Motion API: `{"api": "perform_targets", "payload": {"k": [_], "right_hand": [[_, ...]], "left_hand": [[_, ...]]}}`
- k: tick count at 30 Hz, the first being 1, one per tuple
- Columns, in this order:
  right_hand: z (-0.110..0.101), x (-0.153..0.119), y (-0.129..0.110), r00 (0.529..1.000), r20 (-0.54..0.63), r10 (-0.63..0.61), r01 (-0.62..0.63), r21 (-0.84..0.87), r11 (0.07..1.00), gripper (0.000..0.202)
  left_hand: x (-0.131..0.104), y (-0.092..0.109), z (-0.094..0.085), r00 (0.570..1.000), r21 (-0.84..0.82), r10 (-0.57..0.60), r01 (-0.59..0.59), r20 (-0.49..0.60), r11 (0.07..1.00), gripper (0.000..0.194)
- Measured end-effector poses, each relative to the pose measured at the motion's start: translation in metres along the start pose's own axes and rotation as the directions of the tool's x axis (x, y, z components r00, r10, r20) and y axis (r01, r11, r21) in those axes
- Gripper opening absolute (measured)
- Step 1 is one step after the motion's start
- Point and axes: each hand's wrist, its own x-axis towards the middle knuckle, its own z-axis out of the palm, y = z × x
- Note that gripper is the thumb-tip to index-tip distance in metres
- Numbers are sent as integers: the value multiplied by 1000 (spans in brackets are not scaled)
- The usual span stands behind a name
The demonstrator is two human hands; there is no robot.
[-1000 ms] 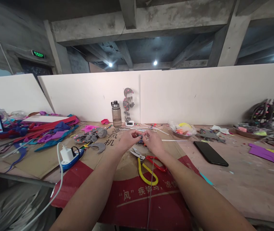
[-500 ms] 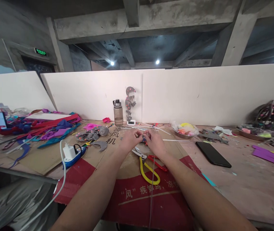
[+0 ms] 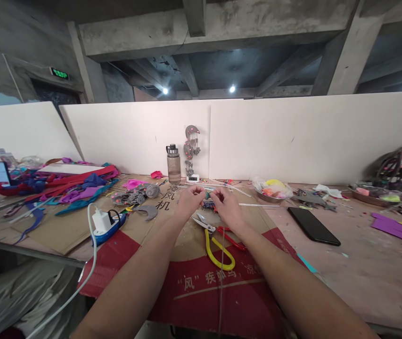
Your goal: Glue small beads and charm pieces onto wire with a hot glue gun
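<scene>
Over the far part of the cardboard sheet (image 3: 183,249), my left hand (image 3: 191,201) and my right hand (image 3: 225,203) face each other, a small gap between them. Thumb and fingers are pinched on both; whatever they hold is too small to make out. Behind and between them lies a little heap of dark and coloured bits (image 3: 208,204). A thin pale cord (image 3: 221,287) runs down the cardboard toward me. Just below my hands rest scissors with yellow and red handles (image 3: 218,252), blades apart. A grey felt crescent (image 3: 148,213) lies left of my left hand.
A water bottle (image 3: 174,165) and a hanging grey felt ornament (image 3: 191,146) are by the white board. Left are a power strip (image 3: 107,230) and coloured felt strips (image 3: 80,181). Right are a black phone (image 3: 313,226) and a bowl with wrapped bits (image 3: 269,197).
My hands have drawn slightly apart, the left one moving a little left and the right a little right. The coloured bits between them show more now. Scissors and phone stay put.
</scene>
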Motion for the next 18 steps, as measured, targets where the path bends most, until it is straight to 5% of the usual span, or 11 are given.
{"api": "perform_targets", "payload": {"k": [6, 18], "right_hand": [[0, 1, -2, 987, 8, 162, -162, 115, 980, 22], [0, 1, -4, 959, 8, 282, -273, 269, 923, 31]], "left_hand": [[-1, -1, 3, 1000, -59, 1, 0, 12, 998, 11], [-1, -4, 5, 999, -141, 34, -28, 41, 990, 11]]}}
